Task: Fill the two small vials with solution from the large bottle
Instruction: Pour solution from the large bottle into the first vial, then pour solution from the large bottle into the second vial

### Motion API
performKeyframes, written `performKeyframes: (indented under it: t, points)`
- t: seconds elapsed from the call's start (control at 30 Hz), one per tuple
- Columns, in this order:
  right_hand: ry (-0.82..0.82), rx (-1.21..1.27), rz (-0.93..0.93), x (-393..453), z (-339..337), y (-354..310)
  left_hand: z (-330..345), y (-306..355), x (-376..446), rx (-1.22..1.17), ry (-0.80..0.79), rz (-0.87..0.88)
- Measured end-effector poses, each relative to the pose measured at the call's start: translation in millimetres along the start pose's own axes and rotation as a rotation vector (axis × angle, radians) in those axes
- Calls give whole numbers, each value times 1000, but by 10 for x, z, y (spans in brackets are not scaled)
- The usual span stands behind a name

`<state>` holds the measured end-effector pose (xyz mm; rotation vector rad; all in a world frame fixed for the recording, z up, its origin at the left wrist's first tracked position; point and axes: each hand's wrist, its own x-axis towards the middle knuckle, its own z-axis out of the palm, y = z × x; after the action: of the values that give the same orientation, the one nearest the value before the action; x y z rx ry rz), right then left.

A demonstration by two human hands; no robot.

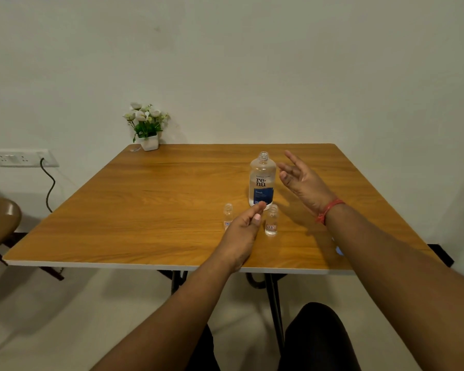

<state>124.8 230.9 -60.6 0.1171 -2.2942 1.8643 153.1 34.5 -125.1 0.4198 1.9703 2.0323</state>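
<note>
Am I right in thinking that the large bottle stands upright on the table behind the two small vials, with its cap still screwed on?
Not quite: the large bottle has no cap on; its threaded neck is open, as the head view shows. The rest holds: it stands upright on the table, behind the two small vials, the left vial and the right vial.

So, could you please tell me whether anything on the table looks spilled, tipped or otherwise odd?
Nothing stands out: the large bottle and both vials stand upright and uncapped on the dry table.
</note>
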Motion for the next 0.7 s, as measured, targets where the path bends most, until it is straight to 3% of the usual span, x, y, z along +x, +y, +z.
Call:
performKeyframes:
  t: [0.27,0.53,0.7]
  points:
    - [212,-113,-26,-223,105,-163,-111,104,-485,-44,20,78]
    - [308,-252,-12,-383,217,-330,-565,272,-706,-222,288,84]
    - [291,-294,-19,-377,251,-334,-826,385,-540,-51,256,102]
